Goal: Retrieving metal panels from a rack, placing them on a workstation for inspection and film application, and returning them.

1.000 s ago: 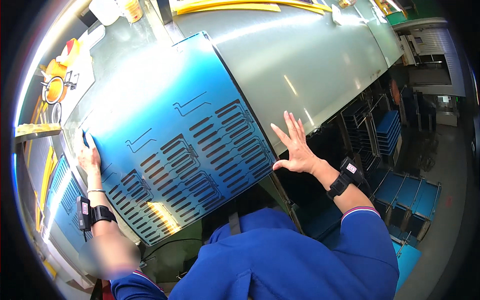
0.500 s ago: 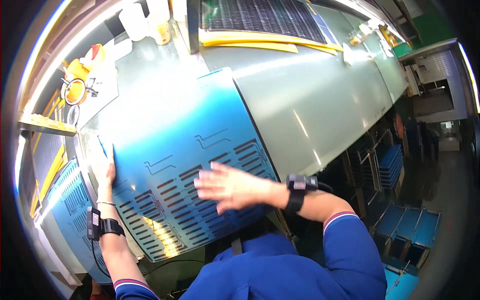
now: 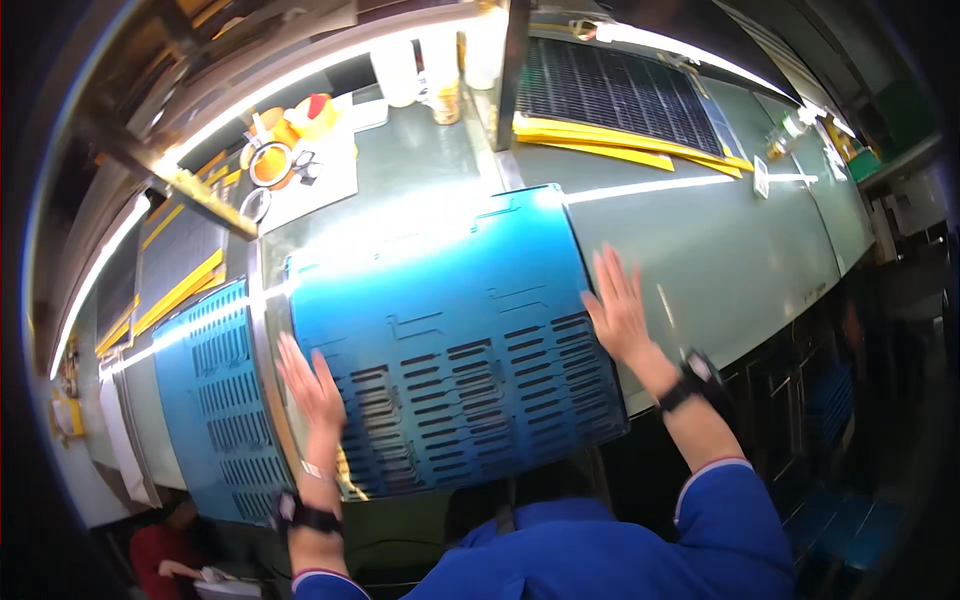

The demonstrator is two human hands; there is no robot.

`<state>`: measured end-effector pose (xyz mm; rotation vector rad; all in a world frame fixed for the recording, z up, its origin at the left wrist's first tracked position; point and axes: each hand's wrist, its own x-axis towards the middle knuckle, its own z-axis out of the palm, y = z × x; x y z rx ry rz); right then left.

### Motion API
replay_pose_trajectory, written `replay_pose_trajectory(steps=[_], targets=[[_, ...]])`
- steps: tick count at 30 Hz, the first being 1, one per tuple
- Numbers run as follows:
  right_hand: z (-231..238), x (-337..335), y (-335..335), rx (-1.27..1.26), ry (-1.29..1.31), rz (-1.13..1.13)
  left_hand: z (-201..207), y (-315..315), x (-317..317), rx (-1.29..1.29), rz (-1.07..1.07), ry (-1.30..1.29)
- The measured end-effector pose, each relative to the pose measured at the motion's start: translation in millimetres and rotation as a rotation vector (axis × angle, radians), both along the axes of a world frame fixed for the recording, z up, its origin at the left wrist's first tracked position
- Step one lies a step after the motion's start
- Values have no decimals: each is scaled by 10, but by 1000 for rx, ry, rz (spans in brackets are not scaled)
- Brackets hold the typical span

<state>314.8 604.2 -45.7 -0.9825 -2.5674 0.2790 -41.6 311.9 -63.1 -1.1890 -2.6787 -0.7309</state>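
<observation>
A large blue sheet (image 3: 440, 290) with rows of dark slots and bent line patterns lies flat on the bench in front of me. Its far part is washed out by glare. My left hand (image 3: 312, 388) is open at the sheet's left edge, fingers stretched away from me. Beside the right edge, my right hand (image 3: 618, 308) is open too, fingers spread and pointing away. Neither hand holds anything. Whether the palms press on the sheet's edges or only hover there, I cannot tell.
Another slotted blue sheet (image 3: 225, 400) lies on the left, beyond a metal strip. Yellow strips (image 3: 620, 148) border a dark grid panel (image 3: 615, 95) at the back. Orange containers (image 3: 310, 118) and white bottles (image 3: 395, 72) stand at the far left. A person in red (image 3: 160, 555) is at lower left.
My right hand has moved from above the slotted area to the sheet's right edge. My left hand has slid nearer to me along the left edge. The whole view has shifted.
</observation>
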Motion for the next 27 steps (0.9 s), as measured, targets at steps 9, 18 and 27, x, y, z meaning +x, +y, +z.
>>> replay_pose_trajectory(steps=[9, 18, 27], targets=[[326, 1128, -1435, -239, -358, 118, 184, -1588, 1355, -285, -139, -139], [463, 1639, -1359, 12, -232, 307, 15, -2266, 973, 298, 267, -1184], [655, 986, -660, 117, 308, 643, 2840, -1270, 537, 305, -278, -1412]])
